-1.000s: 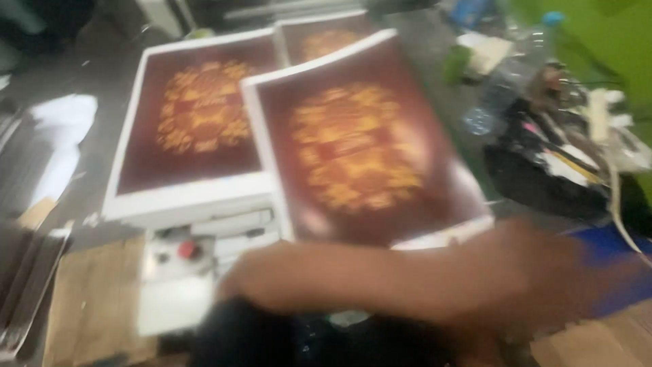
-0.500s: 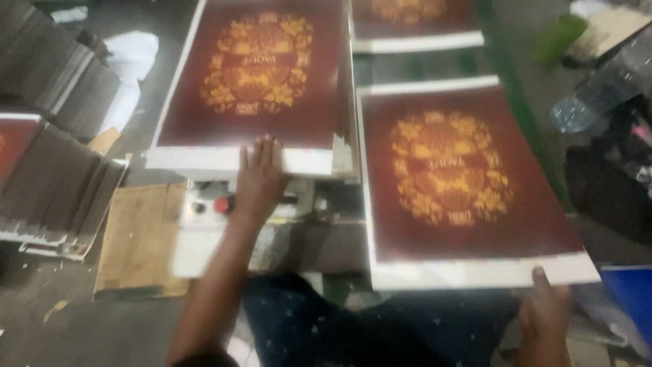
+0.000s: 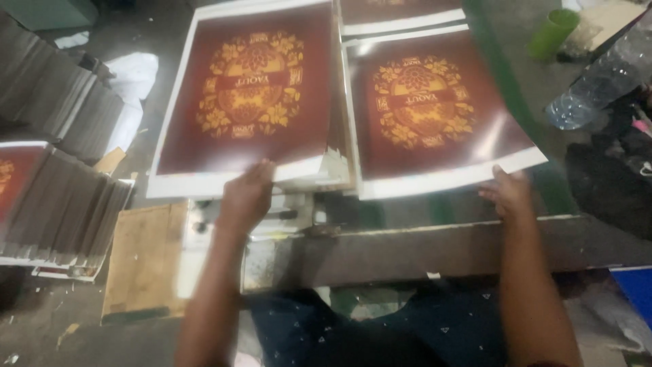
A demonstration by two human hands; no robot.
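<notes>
Since half a second earlier, both hands had slid nearer the lower edges of the sheets, and the right-hand sheet had swung up and to the right so its near corner jutted out over the bench. The left hand [image 3: 246,197] lay fingers-forward on the white bottom margin of the left printed sheet [image 3: 248,88], pinching that edge where it topped a thick stack of sheets [image 3: 333,170]. The right hand [image 3: 508,194] gripped the lower right corner of the right printed sheet [image 3: 435,109], thumb over the white border, holding it slightly tilted just beside the stack. Both sheets were dark maroon with a gold floral oval in the middle and white margins. Beneath the hands ran a worn grey bench edge [image 3: 441,248], and a small control panel [image 3: 204,224] showed under the left wrist, next to a wooden board [image 3: 142,258]. Further left stood piles of grey cardboard [image 3: 61,204]. Off to the right sat a green cup [image 3: 553,30] and a clear plastic bottle [image 3: 598,81] lying on its side.
</notes>
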